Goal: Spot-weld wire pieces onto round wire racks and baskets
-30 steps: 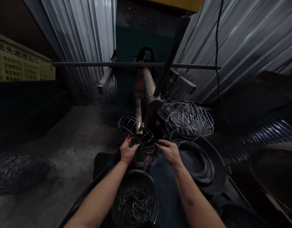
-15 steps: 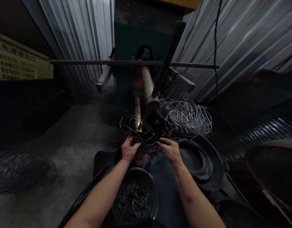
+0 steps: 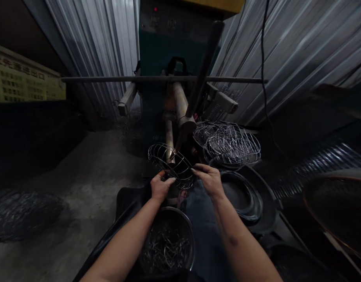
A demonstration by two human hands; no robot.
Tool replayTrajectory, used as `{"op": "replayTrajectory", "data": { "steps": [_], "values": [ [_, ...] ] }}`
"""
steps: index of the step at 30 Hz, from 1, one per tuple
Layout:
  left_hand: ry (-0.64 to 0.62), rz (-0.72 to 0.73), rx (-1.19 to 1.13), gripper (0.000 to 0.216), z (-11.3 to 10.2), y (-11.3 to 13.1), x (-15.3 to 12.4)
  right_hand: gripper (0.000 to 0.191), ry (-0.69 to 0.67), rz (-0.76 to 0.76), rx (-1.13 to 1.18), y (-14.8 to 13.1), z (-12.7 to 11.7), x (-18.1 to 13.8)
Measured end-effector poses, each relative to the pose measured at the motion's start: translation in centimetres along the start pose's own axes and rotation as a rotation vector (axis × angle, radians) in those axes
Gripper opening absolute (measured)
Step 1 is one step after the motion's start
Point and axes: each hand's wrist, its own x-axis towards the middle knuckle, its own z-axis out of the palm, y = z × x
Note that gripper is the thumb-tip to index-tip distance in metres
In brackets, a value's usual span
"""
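Note:
A round wire basket frame (image 3: 171,164) is tilted under the pointed tip of a spot-welding machine (image 3: 180,117). My left hand (image 3: 160,187) grips its near-left rim with curled fingers. My right hand (image 3: 210,179) pinches the rim on the near-right side. The upper electrode arm (image 3: 185,121) meets the frame near its middle. Just below my forearms stands a metal bowl (image 3: 168,244) filled with several short bent wire pieces.
A stack of finished wire frames (image 3: 230,145) lies to the right of the machine. Wire rings sit in a dark pan (image 3: 242,196) beside my right hand. Corrugated metal walls stand behind. A horizontal bar (image 3: 157,79) crosses the machine. Tangled wire (image 3: 18,213) lies on the floor at left.
The wire frame has been turned slightly under the electrode. My right hand has shifted up and left along the rim. The left hand keeps its grip.

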Motion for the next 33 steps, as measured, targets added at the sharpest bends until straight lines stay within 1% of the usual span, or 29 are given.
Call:
{"op": "replayTrajectory", "data": {
  "steps": [5, 8, 11, 15, 20, 22, 24, 27, 30, 33],
  "values": [
    [-0.010, -0.012, 0.023, 0.035, 0.0, 0.5, -0.3, 0.033, 0.038, 0.007, 0.006, -0.4, 0.3, 0.2],
    [-0.049, -0.064, -0.049, 0.034, 0.3, 1.0, -0.9, 0.030, 0.041, 0.009, 0.077, -0.6, 0.1, -0.2],
    [-0.076, -0.105, -0.108, 0.036, 0.6, 1.3, -1.5, 0.026, 0.003, 0.027, 0.130, -1.3, 0.2, -0.5],
    [-0.013, -0.152, -0.165, 0.040, 0.7, 1.5, -1.4, 0.023, -0.085, -0.009, 0.080, -2.9, 1.3, 0.3],
    [0.070, -0.207, -0.238, 0.043, 1.0, 2.3, -0.7, 0.024, -0.167, -0.087, -0.053, -4.6, 3.2, 2.7],
    [0.097, -0.202, -0.254, 0.042, 1.3, 2.5, -0.6, 0.024, -0.187, -0.128, -0.093, -4.9, 3.7, 3.5],
    [0.108, -0.197, -0.285, 0.040, 1.6, 2.6, -0.5, 0.023, -0.196, -0.152, -0.129, -5.1, 4.1, 3.9],
    [0.088, -0.229, -0.353, 0.039, 2.0, 2.7, -0.7, 0.021, -0.189, -0.145, -0.129, -5.2, 4.5, 4.1],
    [0.060, -0.263, -0.371, 0.037, 2.3, 2.7, -1.0, 0.023, -0.219, -0.099, -0.095, -5.2, 3.8, 3.9],
    [0.051, -0.283, -0.392, 0.036, 2.5, 2.5, -1.2, 0.027, -0.314, -0.057, -0.106, -4.7, 1.5, 3.7]
  ]
}}
